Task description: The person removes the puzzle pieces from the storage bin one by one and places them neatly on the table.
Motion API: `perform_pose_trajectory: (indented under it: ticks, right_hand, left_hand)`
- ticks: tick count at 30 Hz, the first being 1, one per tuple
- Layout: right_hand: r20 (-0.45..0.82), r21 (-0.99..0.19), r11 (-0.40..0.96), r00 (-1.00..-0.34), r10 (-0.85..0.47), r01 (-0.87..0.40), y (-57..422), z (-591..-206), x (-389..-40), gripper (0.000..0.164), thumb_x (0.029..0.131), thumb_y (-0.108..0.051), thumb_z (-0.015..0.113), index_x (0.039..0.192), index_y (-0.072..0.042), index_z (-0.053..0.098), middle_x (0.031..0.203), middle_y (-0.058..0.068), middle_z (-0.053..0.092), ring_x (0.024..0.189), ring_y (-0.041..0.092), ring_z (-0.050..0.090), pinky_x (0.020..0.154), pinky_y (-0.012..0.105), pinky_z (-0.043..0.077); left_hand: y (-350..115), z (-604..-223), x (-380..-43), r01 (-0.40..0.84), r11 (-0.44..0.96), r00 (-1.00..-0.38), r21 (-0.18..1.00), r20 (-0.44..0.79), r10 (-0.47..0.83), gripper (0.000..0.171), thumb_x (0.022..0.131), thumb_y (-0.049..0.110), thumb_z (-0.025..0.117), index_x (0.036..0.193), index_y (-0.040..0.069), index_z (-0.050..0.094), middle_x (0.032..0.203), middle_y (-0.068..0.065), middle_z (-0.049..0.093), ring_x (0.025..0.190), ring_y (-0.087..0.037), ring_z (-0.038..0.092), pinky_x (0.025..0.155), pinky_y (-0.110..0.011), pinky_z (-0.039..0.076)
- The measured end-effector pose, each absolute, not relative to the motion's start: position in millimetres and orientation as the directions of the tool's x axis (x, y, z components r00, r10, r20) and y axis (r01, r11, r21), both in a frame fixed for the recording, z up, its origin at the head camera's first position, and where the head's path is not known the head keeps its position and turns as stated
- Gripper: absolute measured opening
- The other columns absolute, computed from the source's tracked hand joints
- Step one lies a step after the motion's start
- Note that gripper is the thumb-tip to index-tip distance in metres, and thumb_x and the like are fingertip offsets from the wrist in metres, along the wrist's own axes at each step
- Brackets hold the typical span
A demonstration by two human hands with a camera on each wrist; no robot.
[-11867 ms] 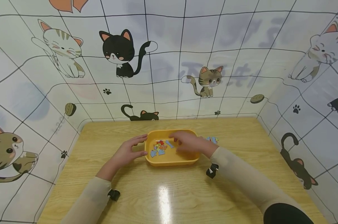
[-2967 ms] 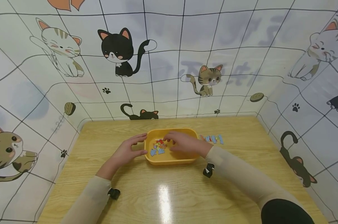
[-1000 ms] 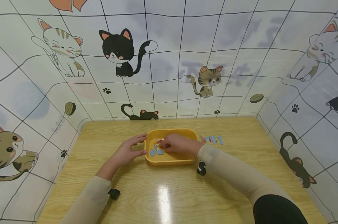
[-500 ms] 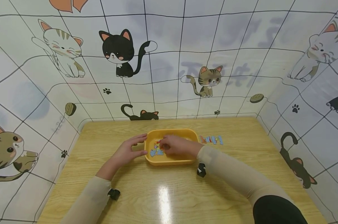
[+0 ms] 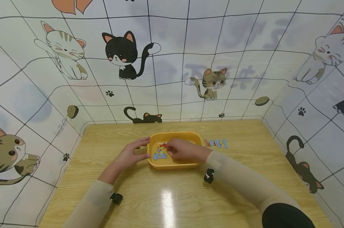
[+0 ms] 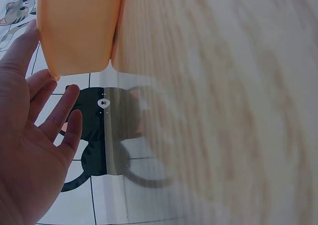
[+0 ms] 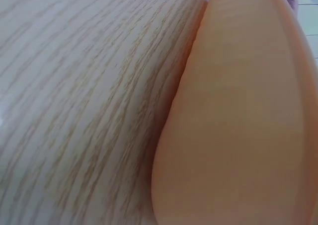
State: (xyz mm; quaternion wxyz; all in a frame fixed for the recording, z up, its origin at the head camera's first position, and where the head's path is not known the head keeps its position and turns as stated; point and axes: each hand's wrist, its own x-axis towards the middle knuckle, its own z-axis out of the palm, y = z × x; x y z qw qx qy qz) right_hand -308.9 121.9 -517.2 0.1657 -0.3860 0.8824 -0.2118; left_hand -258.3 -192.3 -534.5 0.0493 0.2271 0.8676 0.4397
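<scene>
A yellow tray stands near the back of the wooden table. My left hand rests against its left end with fingers spread and fairly straight; in the left wrist view its fingertips touch the tray wall. Inside the tray, my right hand has its fingers curled down, pinching what looks like a small orange puzzle piece, mostly hidden. Several blue, red and yellow jigsaw pieces lie left of those fingers. The right wrist view shows mainly the tray's outer wall, not the fingertips.
Right of the tray, several jigsaw pieces lie in a row on the table. Cat-printed wall covering closes off the back and both sides. Each sleeve carries a small black camera at the wrist.
The row right of the tray has grown since the oldest frame. A long blue piece has left the tray. Lately my right hand has drawn slightly right from the pile; my left hand has stayed put.
</scene>
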Motion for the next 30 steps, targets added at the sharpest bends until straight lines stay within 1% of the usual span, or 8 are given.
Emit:
perform_pose_trajectory:
  ticks: [5, 9, 11, 14, 18, 22, 28, 30]
  right_hand:
    - [-0.131, -0.539, 0.624, -0.675, -0.726, -0.566, 131, -513, -306, 0.017, 0.098, -0.010, 0.078, 0.111, -0.018, 0.070, 0.104, -0.007, 0.064, 0.096, 0.014, 0.060, 0.087, 0.031, 0.056]
    - [-0.107, -0.570, 0.606, -0.682, -0.724, -0.554, 138, -508, -304, 0.016, 0.099, -0.009, 0.076, 0.114, -0.013, 0.072, 0.105, -0.006, 0.066, 0.096, 0.015, 0.062, 0.087, 0.032, 0.057]
    - [-0.091, -0.577, 0.597, -0.682, -0.726, -0.558, 142, -506, -303, 0.015, 0.101, -0.009, 0.074, 0.115, -0.010, 0.073, 0.105, -0.005, 0.067, 0.095, 0.015, 0.061, 0.085, 0.033, 0.056]
    - [-0.078, -0.580, 0.593, -0.687, -0.723, -0.558, 148, -502, -303, 0.020, 0.101, -0.008, 0.073, 0.120, -0.005, 0.073, 0.109, -0.001, 0.069, 0.092, 0.016, 0.059, 0.084, 0.034, 0.055]
    - [-0.049, -0.576, 0.587, -0.693, -0.719, -0.568, 157, -494, -301, 0.026, 0.100, -0.006, 0.074, 0.126, -0.004, 0.071, 0.115, 0.003, 0.070, 0.087, 0.014, 0.057, 0.085, 0.034, 0.055]
    - [-0.019, -0.572, 0.586, -0.704, -0.710, -0.575, 166, -486, -297, 0.027, 0.101, -0.006, 0.074, 0.128, -0.004, 0.071, 0.118, 0.005, 0.070, 0.081, 0.012, 0.057, 0.081, 0.034, 0.055]
    - [-0.004, -0.587, 0.595, -0.732, -0.681, -0.550, 180, -475, -292, 0.027, 0.103, -0.008, 0.074, 0.130, -0.004, 0.071, 0.119, 0.005, 0.069, 0.085, 0.014, 0.060, 0.080, 0.035, 0.056]
    - [0.015, -0.592, 0.584, -0.733, -0.680, -0.555, 185, -474, -292, 0.026, 0.103, -0.008, 0.073, 0.129, -0.003, 0.071, 0.118, 0.005, 0.069, 0.086, 0.014, 0.061, 0.080, 0.036, 0.057]
  left_hand:
    - [-192, -533, -257, 0.335, 0.519, -0.897, 0.786, 0.098, 0.431, 0.070, 0.098, 0.025, 0.089, 0.160, 0.011, 0.060, 0.172, 0.003, 0.048, 0.155, -0.035, 0.048, 0.123, -0.061, 0.045]
    - [-193, -534, -257, 0.330, 0.530, -0.900, 0.781, 0.090, 0.427, 0.070, 0.098, 0.027, 0.089, 0.160, 0.011, 0.060, 0.172, 0.005, 0.047, 0.155, -0.034, 0.049, 0.124, -0.059, 0.045]
    - [-193, -535, -258, 0.328, 0.533, -0.901, 0.780, 0.089, 0.425, 0.071, 0.098, 0.028, 0.089, 0.160, 0.011, 0.060, 0.172, 0.006, 0.047, 0.155, -0.034, 0.049, 0.124, -0.059, 0.045]
    - [-192, -535, -258, 0.330, 0.528, -0.900, 0.783, 0.092, 0.427, 0.071, 0.098, 0.027, 0.089, 0.160, 0.010, 0.060, 0.172, 0.005, 0.048, 0.154, -0.035, 0.049, 0.123, -0.059, 0.045]
    - [-192, -535, -258, 0.333, 0.517, -0.897, 0.789, 0.097, 0.430, 0.071, 0.097, 0.026, 0.089, 0.160, 0.009, 0.060, 0.172, 0.004, 0.048, 0.156, -0.034, 0.047, 0.123, -0.060, 0.045]
    - [-191, -535, -258, 0.339, 0.516, -0.895, 0.787, 0.101, 0.434, 0.071, 0.097, 0.025, 0.089, 0.160, 0.009, 0.060, 0.172, 0.004, 0.049, 0.157, -0.033, 0.046, 0.123, -0.060, 0.045]
    - [-192, -537, -258, 0.329, 0.530, -0.901, 0.782, 0.090, 0.425, 0.070, 0.098, 0.028, 0.089, 0.160, 0.011, 0.060, 0.171, 0.008, 0.048, 0.158, -0.029, 0.045, 0.124, -0.058, 0.045]
    - [-192, -537, -259, 0.334, 0.531, -0.899, 0.778, 0.094, 0.428, 0.071, 0.098, 0.028, 0.089, 0.160, 0.010, 0.060, 0.172, 0.007, 0.048, 0.159, -0.030, 0.044, 0.123, -0.058, 0.045]
